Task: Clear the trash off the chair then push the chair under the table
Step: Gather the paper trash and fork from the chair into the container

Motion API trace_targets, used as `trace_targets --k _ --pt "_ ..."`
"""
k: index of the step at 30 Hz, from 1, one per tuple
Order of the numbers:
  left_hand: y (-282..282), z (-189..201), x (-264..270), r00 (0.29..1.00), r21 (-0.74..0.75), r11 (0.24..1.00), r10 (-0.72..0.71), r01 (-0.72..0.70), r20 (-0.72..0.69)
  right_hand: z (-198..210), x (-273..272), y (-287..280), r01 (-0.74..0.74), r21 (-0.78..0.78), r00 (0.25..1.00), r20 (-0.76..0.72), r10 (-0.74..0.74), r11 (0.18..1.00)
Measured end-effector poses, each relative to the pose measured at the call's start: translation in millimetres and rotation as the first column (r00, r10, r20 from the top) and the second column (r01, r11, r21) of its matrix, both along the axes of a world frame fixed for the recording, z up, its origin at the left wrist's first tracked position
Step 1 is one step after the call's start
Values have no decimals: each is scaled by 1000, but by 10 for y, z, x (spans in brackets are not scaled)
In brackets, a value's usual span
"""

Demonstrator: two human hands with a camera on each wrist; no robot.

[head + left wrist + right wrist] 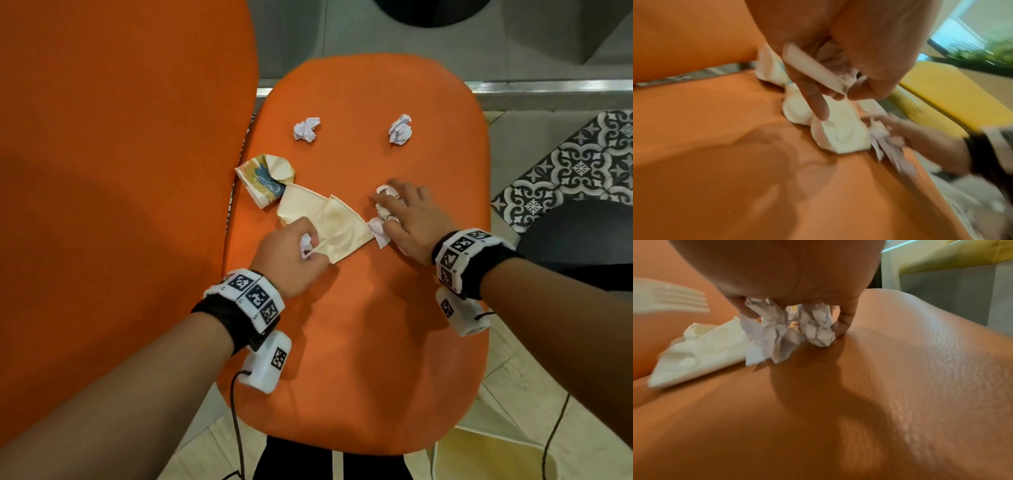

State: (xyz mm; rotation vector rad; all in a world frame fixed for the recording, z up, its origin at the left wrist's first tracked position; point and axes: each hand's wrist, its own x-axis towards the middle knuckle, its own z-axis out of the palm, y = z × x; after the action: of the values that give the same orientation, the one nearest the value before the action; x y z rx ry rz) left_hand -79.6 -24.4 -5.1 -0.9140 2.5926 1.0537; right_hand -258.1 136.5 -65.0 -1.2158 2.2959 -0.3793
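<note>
The orange chair seat (370, 342) fills the middle of the head view. On it lie two crumpled paper balls (306, 129) (400, 129), a crushed patterned paper cup (265, 180) and a flattened cream paper cup (329, 216). My left hand (310, 246) pinches the near edge of the flattened cup (838, 131) between thumb and forefinger, and a small paper wad (830, 55) sits in its palm. My right hand (387, 209) lies to the right of the flattened cup, its fingers curled over crumpled paper (777, 331) that rests on the seat.
A tall orange chair back (120, 171) stands at the left. A dark round object (428, 10) lies on the floor at the top, a black seat (575, 236) at the right, and a yellow seat (496, 455) at the lower right. Patterned tiles (582, 161) cover the floor.
</note>
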Motion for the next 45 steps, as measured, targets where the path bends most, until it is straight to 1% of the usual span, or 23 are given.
trace_targets --k 3,6,9,12,17,20,23,26,28,32,37,39,42,45 --pt "-175 20 75 988 32 988 152 -151 -22 -34 155 35 -63 101 994 -82 72 993" --pt "-288 3 35 975 -1 976 219 -219 -29 -115 320 73 -139 210 969 -173 177 968" --pt "-332 1 -71 960 2 962 274 -274 -52 -110 369 13 -159 211 953 -221 206 964" --pt "-317 -13 -172 956 22 959 282 -281 -76 -48 279 -129 -152 198 968 -166 186 968" --pt "-359 31 -475 962 -19 968 246 -250 -121 51 4 -264 -65 87 996 -60 71 994" --pt "-524 90 -709 967 -73 972 211 -223 -142 126 -171 -322 105 -10 994 -1 -105 994" --pt "-715 120 -910 974 -139 971 172 -192 -144 203 -397 -438 241 -116 970 -1 -243 964" --pt "-893 112 -1069 970 -181 959 192 -218 -150 250 -703 -619 295 -143 953 -28 -302 945" --pt "-990 79 -1149 972 -210 954 186 -213 -143 240 -886 -735 310 -144 947 -46 -319 940" --pt "-1102 -88 -1276 988 -253 958 105 -131 -115 124 -1026 -872 291 -149 946 -105 -307 945" --pt "-1152 -337 -1523 995 -175 982 65 -77 -71 -59 -1019 -887 254 -133 948 -162 -274 958" --pt "-1158 -404 -1650 1000 -170 985 13 -15 -10 -101 -996 -848 249 -109 946 -184 -265 962" --pt "-1142 -456 -1804 995 -226 973 -32 53 95 -131 -923 -810 174 -78 960 -208 -187 982" --pt "-1108 -467 -1812 975 -266 948 -127 174 184 -113 -937 -820 148 -37 971 -186 -152 988"
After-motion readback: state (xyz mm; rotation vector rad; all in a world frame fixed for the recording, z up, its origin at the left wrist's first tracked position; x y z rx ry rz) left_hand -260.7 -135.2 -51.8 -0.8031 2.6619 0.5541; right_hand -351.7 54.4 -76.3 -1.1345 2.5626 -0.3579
